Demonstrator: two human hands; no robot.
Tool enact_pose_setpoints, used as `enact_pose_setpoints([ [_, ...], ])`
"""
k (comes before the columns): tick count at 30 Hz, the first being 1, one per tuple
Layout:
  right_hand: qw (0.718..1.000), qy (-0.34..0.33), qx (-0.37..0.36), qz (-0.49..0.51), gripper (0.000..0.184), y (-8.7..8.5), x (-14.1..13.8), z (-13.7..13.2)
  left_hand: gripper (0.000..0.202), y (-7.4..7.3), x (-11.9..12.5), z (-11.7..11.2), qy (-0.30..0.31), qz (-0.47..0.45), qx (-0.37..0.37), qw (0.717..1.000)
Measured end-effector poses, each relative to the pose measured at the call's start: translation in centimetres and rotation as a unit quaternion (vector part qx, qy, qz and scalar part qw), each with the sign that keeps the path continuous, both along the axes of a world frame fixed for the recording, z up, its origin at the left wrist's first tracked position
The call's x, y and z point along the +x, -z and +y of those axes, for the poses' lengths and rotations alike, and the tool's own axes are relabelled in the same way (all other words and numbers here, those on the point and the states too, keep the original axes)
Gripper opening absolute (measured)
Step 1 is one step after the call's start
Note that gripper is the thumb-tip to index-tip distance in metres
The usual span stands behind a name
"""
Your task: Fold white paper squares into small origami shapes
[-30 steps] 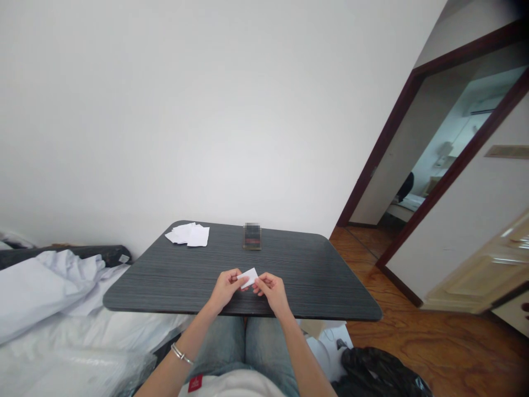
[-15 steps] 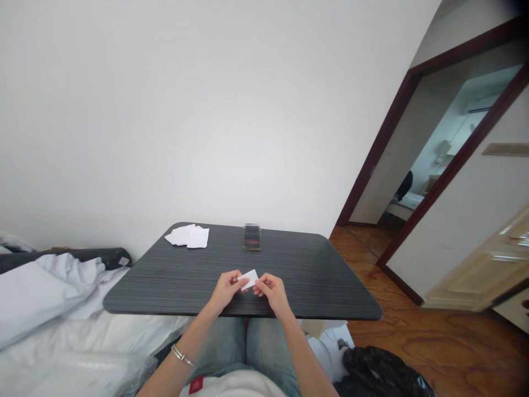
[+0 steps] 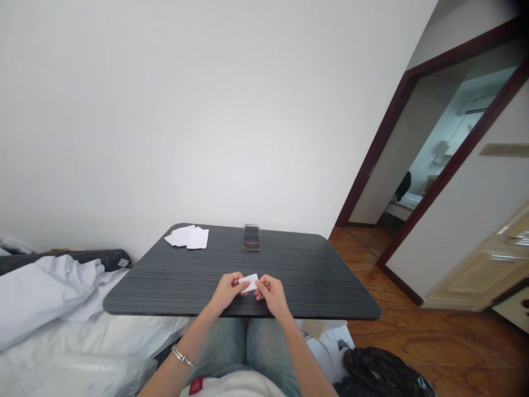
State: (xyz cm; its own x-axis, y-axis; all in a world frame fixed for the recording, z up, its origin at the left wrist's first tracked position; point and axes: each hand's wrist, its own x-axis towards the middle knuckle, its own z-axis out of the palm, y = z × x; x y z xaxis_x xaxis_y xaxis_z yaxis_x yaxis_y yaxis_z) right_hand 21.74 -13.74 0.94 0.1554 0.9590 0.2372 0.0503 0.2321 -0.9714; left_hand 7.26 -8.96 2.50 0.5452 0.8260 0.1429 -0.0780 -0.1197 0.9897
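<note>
**Small white slip (image 3: 249, 282), 2-handed pinch.** The slip is held between the 2 hands over the near middle of the dark table (image 3: 314, 275). Whether it touches the tabletop cannot be told. The left hand (image 3: 226, 291) closes thumb and fingertips on the slip's left end, and the right hand (image 3: 270, 292) does the same on its right end.

The step in hand appears to be fine fingertip work on the slip, perhaps a crease, though the detail is too small to confirm. Further handling would call for small, matched finger motions rather than reach.

The table's near edge lies just under the wrists. Bare tabletop extends to both sides. A loose pile of white sheets (image 3: 188, 236) at the far left corner and a small dark object (image 3: 252, 238) at the far middle stand well apart from the hands. Bedding (image 3: 41, 286) lies beside the table's left edge.
</note>
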Motion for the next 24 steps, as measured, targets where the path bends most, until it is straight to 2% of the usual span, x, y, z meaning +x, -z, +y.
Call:
enact_pose_setpoints([
  [6,0.999,-0.01,0.003,-0.037,0.027,-0.38,-0.07,-0.34,0.029,0.17,0.04,0.02,0.0,0.025,0.038,0.999],
  [11,1.0,0.012,0.002,-0.018,0.026,-0.77,-0.19,-0.36,0.03,0.03,0.05,0.0,-0.001,0.005,0.038,0.999],
  [16,0.999,-0.028,-0.012,-0.009,0.022,-0.59,-0.06,-0.02,0.028,-0.21,-0.26,0.04,-0.022,-0.024,0.03,0.999],
  [21,0.999,0.039,0.007,0.003,0.022,-0.28,0.39,0.18,0.029,0.29,0.04,0.13,-0.001,0.012,0.059,0.998],
  [24,0.999,0.046,0.026,-0.012,0.021,-0.33,0.48,0.07,0.027,0.54,0.21,0.13,0.003,0.018,0.07,0.997],
])
